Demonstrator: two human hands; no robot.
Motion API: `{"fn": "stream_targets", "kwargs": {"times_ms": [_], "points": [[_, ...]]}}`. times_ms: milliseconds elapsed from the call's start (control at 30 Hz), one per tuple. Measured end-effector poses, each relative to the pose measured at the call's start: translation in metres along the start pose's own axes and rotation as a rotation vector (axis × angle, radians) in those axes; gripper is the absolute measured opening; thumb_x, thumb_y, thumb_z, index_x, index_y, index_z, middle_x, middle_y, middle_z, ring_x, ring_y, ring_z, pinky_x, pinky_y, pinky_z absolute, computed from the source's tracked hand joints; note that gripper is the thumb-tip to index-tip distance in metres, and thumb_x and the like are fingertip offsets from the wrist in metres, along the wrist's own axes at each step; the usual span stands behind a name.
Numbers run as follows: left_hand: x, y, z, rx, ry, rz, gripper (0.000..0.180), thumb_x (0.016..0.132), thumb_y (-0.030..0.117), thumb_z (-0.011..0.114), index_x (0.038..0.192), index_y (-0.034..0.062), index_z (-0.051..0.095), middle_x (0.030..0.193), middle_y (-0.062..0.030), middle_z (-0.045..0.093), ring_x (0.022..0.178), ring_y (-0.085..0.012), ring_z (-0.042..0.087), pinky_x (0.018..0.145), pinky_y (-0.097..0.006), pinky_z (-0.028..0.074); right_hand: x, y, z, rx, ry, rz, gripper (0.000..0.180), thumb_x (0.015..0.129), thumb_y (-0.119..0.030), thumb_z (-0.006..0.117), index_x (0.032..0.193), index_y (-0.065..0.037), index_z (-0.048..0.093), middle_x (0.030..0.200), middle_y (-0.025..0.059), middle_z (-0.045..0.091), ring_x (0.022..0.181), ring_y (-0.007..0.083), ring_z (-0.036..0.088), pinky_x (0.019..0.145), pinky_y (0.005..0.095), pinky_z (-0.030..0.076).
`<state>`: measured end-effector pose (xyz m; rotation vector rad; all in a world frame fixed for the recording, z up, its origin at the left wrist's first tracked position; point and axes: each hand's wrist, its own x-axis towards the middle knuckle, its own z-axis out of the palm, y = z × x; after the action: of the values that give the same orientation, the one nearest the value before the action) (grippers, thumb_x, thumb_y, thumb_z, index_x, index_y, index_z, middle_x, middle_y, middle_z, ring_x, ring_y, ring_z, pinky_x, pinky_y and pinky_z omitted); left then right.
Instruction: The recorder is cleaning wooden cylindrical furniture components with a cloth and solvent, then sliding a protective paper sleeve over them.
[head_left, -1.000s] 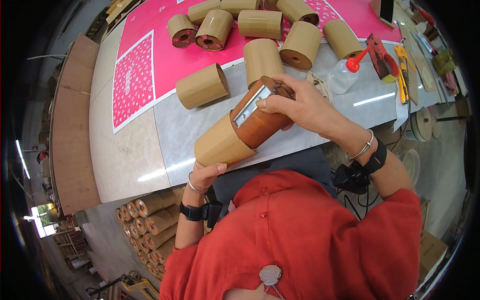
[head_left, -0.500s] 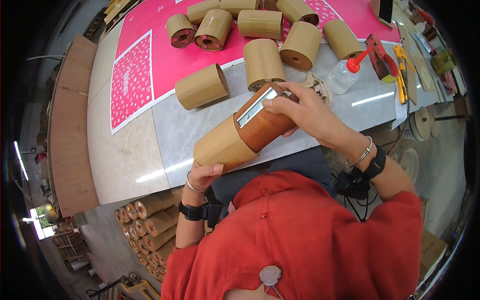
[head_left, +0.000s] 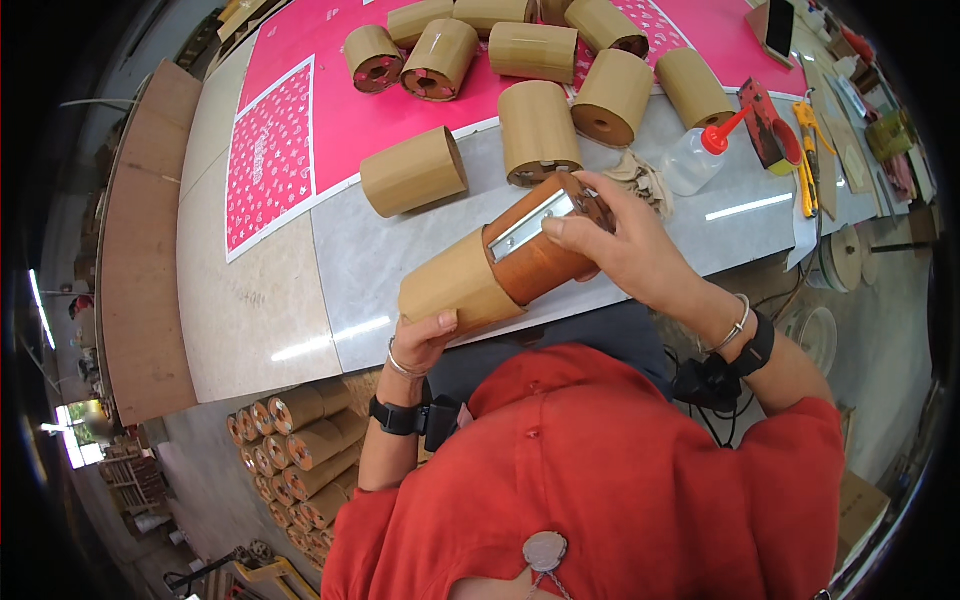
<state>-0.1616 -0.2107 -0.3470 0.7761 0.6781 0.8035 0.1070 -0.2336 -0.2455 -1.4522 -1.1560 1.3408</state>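
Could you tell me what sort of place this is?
Probably a small craft workshop: cardboard tubes lie on a long worktable with pink patterned paper, a glue bottle stands by, and more tubes are stacked on the floor.

Held cylinder [head_left: 500,265] sits above the near edge of the desk [head_left: 270,310], tilted, its far end up and to the right. Left hand [head_left: 425,340] under its near left end, right hand [head_left: 625,250] over its far right end, fingers on the metal strip [head_left: 530,222] along its upper side. Single cardboard tube [head_left: 412,170] lies on the desk behind and left of it; another tube [head_left: 538,130] stands directly behind. More tubes [head_left: 440,55] lie farther back on the printed sheet [head_left: 300,120]. Squeeze bottle [head_left: 695,160] right of the standing tube, cloth [head_left: 640,180] between them. Tools [head_left: 805,150] at far right. Stacked tubes [head_left: 300,450] on the floor, below left of the desk.
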Motion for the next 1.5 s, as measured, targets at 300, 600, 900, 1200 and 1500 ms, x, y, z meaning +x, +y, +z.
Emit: {"fn": "stream_targets", "kwargs": {"times_ms": [300,600,900,1200,1500], "points": [[0.002,-0.007,-0.003,-0.033,0.067,0.074,0.041,0.079,0.02,0.067,0.114,0.0014,0.056,0.089,-0.0011,0.059,0.071,-0.0073,0.051,0.06,-0.02,0.039,-0.009,0.031,0.0,-0.005,0.025,-0.159,0.065,0.08,-0.032,0.07,0.125,0.006,0.043,0.105,0.0111,0.056,0.095,0.0159,0.054,0.083,0.0283,0.045],[-0.017,0.02,0.003,0.296,0.275,0.075,0.038,0.09,0.025,0.061,0.114,-0.0041,0.057,0.109,-0.0073,0.061,0.101,-0.0162,0.056,0.091,-0.031,0.041,-0.028,0.05,0.002,-0.223,-0.102,-0.356,0.081,0.065,-0.016,0.08,0.131,-0.002,0.036,0.12,0.0145,0.043,0.108,0.0235,0.048,0.088,0.033,0.044],[-0.031,0.014,-0.022,-0.156,0.196,0.028,0.043,0.09,0.026,0.061,0.12,-0.0029,0.054,0.117,-0.0106,0.06,0.11,-0.0204,0.056,0.098,-0.035,0.041,-0.028,0.059,0.011,-0.487,-0.224,-0.889,0.082,0.056,-0.01,0.081,0.126,-0.007,0.039,0.126,0.022,0.039,0.111,0.0383,0.048,0.09,0.0408,0.045],[-0.023,0.013,-0.018,-0.206,0.117,0.191,0.041,0.086,0.019,0.064,0.119,-0.0036,0.056,0.114,-0.0114,0.062,0.108,-0.0221,0.058,0.098,-0.036,0.041,-0.025,0.044,0.007,-0.576,-0.203,-0.977,0.077,0.056,-0.004,0.078,0.124,-0.009,0.043,0.128,0.0213,0.038,0.112,0.0389,0.047,0.09,0.0429,0.045],[-0.022,0.004,-0.044,0.12,0.162,0.17,0.024,0.085,0.017,0.067,0.101,-0.0011,0.066,0.101,-0.0047,0.065,0.095,-0.0119,0.057,0.088,-0.03,0.042,-0.003,0.072,0.01,-0.512,-0.239,-0.68,0.093,0.063,-0.012,0.078,0.141,-0.004,0.027,0.14,0.0223,0.029,0.127,0.04,0.035,0.105,0.0444,0.033]]}}
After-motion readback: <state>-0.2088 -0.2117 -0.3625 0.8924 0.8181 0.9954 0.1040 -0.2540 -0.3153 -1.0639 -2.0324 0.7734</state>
